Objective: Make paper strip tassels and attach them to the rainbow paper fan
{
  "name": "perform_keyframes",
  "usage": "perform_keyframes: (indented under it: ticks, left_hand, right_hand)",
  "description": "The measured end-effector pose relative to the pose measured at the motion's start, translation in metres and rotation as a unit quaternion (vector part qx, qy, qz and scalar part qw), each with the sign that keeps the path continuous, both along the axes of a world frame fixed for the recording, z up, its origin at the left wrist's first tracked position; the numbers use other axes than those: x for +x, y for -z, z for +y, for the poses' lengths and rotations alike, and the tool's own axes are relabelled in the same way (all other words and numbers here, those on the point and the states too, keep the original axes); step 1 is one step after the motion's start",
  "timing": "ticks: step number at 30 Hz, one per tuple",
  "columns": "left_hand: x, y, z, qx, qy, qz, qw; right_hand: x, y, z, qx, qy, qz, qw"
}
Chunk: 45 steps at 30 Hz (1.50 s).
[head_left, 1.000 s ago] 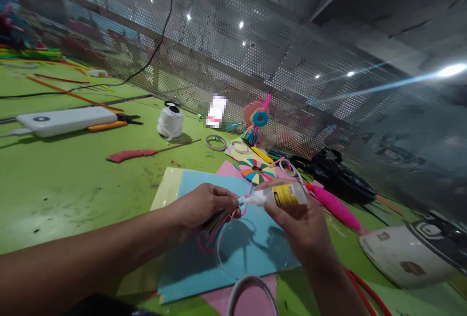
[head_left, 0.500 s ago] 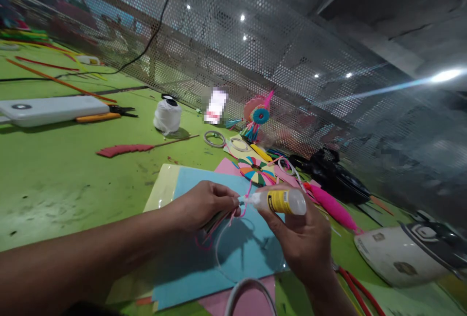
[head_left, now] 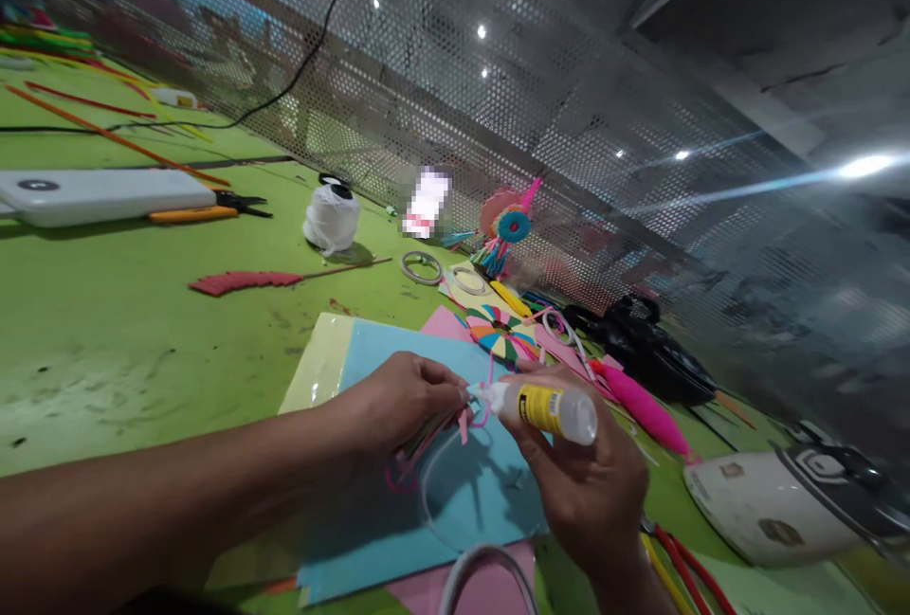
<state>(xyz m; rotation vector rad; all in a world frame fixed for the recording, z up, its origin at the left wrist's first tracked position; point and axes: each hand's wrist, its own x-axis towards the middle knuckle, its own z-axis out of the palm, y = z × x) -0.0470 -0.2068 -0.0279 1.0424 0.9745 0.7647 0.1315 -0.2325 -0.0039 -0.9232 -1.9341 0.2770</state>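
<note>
My right hand (head_left: pixel 590 473) is closed around a clear glue bottle (head_left: pixel 547 408) with a yellow label, tipped so its white nozzle points left. The nozzle meets or nearly meets the end of a small bundle of paper strips (head_left: pixel 427 430), which my left hand (head_left: pixel 405 406) pinches between thumb and fingers. Pink yarn (head_left: pixel 490 373) runs up from the strips towards a striped multicoloured paper disc (head_left: pixel 501 333). Below both hands lies a light blue sheet (head_left: pixel 370 520), with a thin white ring (head_left: pixel 430 501) on it.
Behind stand a white thread spool (head_left: pixel 332 217) and a pink and blue paper ornament (head_left: pixel 508 225). Left are a white power bank (head_left: pixel 106 196) and orange-handled pliers (head_left: pixel 206 213). Right lie a pink yarn bundle (head_left: pixel 650 411), a black bag (head_left: pixel 646 350), a white iron-like appliance (head_left: pixel 760 506) and red-handled scissors (head_left: pixel 686 558).
The glue bottle has tilted a little, its base dropping lower, and its nozzle sits slightly nearer the strips in my left hand. The view has shifted slightly.
</note>
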Motion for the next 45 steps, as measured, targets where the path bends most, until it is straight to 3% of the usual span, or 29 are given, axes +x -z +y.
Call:
perform_keyframes:
  ticks: [6,12,18,25,30,36,45]
  left_hand:
    - [0.005,-0.004,-0.004,-0.002,-0.036,0.029,0.999]
    - [0.008,0.001,-0.005,0.041,-0.074,0.028,0.996]
    - [0.01,-0.001,-0.008,-0.003,-0.072,0.014,0.997]
    - [0.01,-0.002,-0.008,-0.026,-0.031,0.024,0.999]
    - [0.008,-0.006,-0.009,-0.043,-0.03,0.017,0.999]
    - [0.008,-0.003,-0.01,-0.058,-0.027,0.008,0.998]
    - [0.006,-0.007,-0.01,-0.1,-0.016,0.015,0.995]
  right_hand:
    - [0.0,0.0,-0.001,-0.001,-0.01,-0.003,1.0]
    - [-0.004,-0.005,-0.004,0.052,-0.022,-0.024,0.998]
    - [-0.002,-0.005,-0.005,0.109,-0.05,-0.053,0.991]
    - [0.002,-0.005,-0.003,0.049,-0.006,-0.017,0.999]
    - [0.003,-0.005,-0.003,-0.063,0.018,0.033,0.997]
    - [0.003,0.002,0.0,-0.126,0.032,0.065,0.989]
    - [0.006,0.007,0.011,-0.183,-0.002,0.067,0.981]
